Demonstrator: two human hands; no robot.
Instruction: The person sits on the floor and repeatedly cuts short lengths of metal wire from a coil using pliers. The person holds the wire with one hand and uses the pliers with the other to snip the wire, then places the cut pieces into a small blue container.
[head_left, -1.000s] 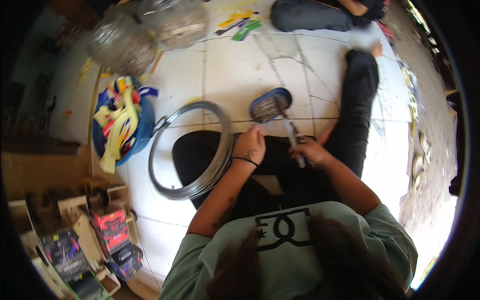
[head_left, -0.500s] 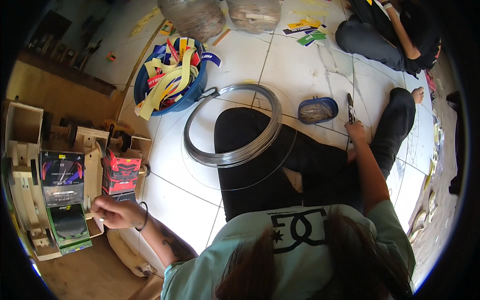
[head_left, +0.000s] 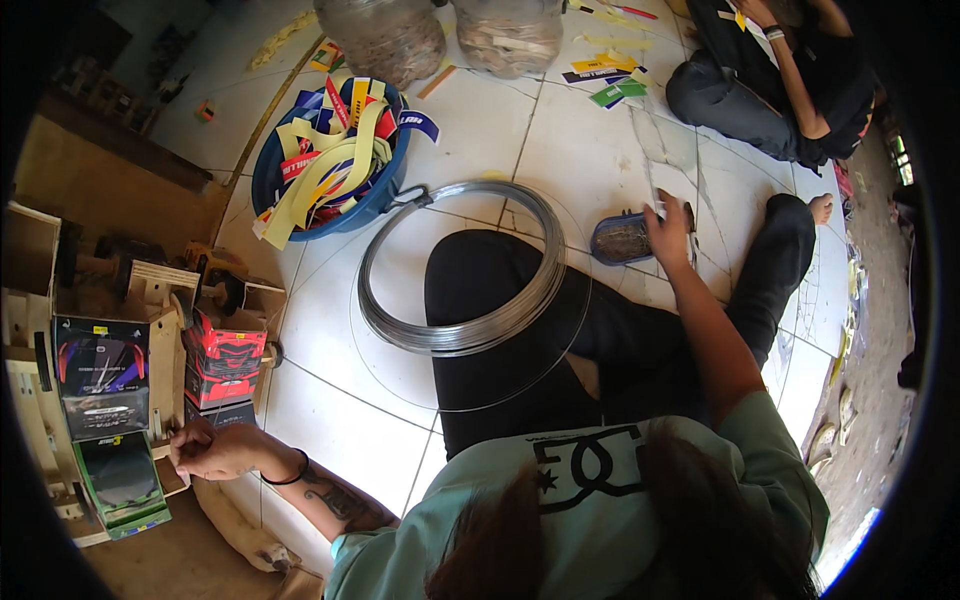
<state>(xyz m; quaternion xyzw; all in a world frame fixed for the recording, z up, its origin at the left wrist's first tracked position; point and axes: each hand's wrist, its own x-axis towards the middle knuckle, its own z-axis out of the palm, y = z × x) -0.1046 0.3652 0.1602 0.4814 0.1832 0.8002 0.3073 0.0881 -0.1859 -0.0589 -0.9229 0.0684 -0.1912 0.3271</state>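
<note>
My right hand point(head_left: 669, 232) reaches over the right side of a small blue tray point(head_left: 607, 254) of thin metal pieces, perhaps nails or pins. Its fingers are apart, and I see nothing held. Part of a dark tool point(head_left: 692, 248) shows beside that hand, mostly hidden. My left hand point(head_left: 208, 450) is closed in a pinch beside a wooden toy truck with a green and black printed panel point(head_left: 120, 478); anything between the fingertips is too small to make out. A coil of grey wire point(head_left: 462, 338) rests over my bent leg, between the two hands.
A blue tub point(head_left: 345, 222) full of coloured strips stands at the far left. More wooden toy vehicles, one with a red printed panel point(head_left: 225, 360), crowd the left side. Two filled clear bags point(head_left: 508, 38) stand at the back. Another person point(head_left: 735, 105) sits at the far right.
My right hand has left the dark tool and moved left to the blue tray, its fingers opening. The left hand has dropped slightly beside the toy truck. The view has shifted a little.
</note>
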